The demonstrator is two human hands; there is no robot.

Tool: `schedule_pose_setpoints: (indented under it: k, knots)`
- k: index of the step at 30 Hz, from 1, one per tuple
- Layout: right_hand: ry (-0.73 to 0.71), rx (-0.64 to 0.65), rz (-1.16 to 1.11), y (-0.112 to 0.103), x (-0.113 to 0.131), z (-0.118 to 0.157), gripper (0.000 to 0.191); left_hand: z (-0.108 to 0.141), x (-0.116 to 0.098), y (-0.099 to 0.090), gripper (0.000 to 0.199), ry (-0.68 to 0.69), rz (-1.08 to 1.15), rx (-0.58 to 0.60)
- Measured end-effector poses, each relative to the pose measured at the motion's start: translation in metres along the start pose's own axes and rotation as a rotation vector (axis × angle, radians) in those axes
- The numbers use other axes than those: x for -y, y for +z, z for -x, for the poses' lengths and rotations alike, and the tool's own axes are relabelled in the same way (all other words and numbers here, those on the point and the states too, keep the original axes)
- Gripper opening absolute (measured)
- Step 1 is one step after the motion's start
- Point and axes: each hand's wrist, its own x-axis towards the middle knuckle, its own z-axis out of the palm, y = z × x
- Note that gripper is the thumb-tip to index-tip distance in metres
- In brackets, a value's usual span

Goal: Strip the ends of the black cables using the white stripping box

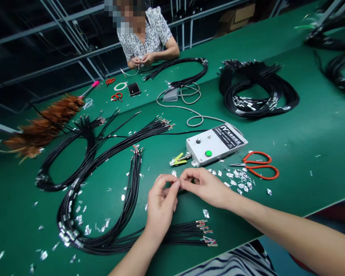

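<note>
My left hand (161, 203) and my right hand (208, 188) meet fingertip to fingertip near the middle of the view. Both are pinched closed, and whatever lies between the fingertips is too small to make out. Just beyond them sits a white box (199, 153) with a green button, a knob and a yellow clip (178, 159) at its left end. A bundle of black cables (103, 247) curves around on the left, and its stripped ends with coloured wires (208, 230) lie below my hands.
Orange-handled scissors (261, 166) and foil scraps (241, 180) lie right of the box. Coiled black cables (258, 90) rest farther back on the green table (310, 126). A feather duster (51, 122) is at left. Across the table, a person (149, 34) holds a thin white strand.
</note>
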Motion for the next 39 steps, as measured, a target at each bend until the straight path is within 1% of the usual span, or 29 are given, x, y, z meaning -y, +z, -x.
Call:
schedule_pose_setpoints:
  k: [3,6,9,15,19,21,24,25,27,29,33,39]
  knots:
    - [-0.053,-0.047,0.214,-0.001,0.008,0.0,0.014,-0.001,0.002,0.001,0.029,-0.018,0.033,-0.046]
    - [-0.236,-0.098,0.486,-0.004,0.013,0.001,0.014,-0.002,0.002,-0.001,0.031,-0.002,0.029,-0.047]
    - [-0.409,-0.132,0.686,-0.008,0.012,0.003,0.015,-0.004,0.002,-0.004,0.032,-0.029,0.024,-0.012]
    - [-0.591,-0.146,0.919,-0.011,0.012,0.006,0.014,-0.007,0.004,-0.008,0.034,-0.067,0.087,0.04]
    - [-0.707,-0.166,1.015,-0.011,0.011,-0.002,0.026,-0.011,0.004,-0.011,0.033,-0.084,0.095,0.069]
    - [-0.696,-0.181,1.055,-0.016,0.009,-0.009,0.024,-0.016,0.003,-0.013,0.031,-0.068,0.083,0.039]
    - [-0.604,-0.205,1.161,-0.025,0.008,-0.023,0.01,-0.026,0.002,-0.018,0.03,-0.053,0.101,-0.014]
    - [-0.571,-0.196,1.205,-0.027,0.007,-0.028,0.007,-0.03,0.003,-0.019,0.029,-0.055,0.114,-0.023]
    - [-0.523,-0.16,1.291,-0.03,0.006,-0.036,0.009,-0.038,0.004,-0.02,0.029,-0.061,0.13,-0.036]
    - [-0.501,-0.122,1.357,-0.03,0.005,-0.042,0.004,-0.046,0.006,-0.019,0.029,-0.062,0.138,-0.05]
    - [-0.504,-0.089,1.44,-0.029,0.004,-0.046,0.013,-0.056,0.012,-0.016,0.028,-0.057,0.135,-0.085]
    - [-0.509,-0.081,1.438,-0.031,0.006,-0.049,0.015,-0.063,0.016,-0.012,0.024,-0.049,0.103,-0.099]
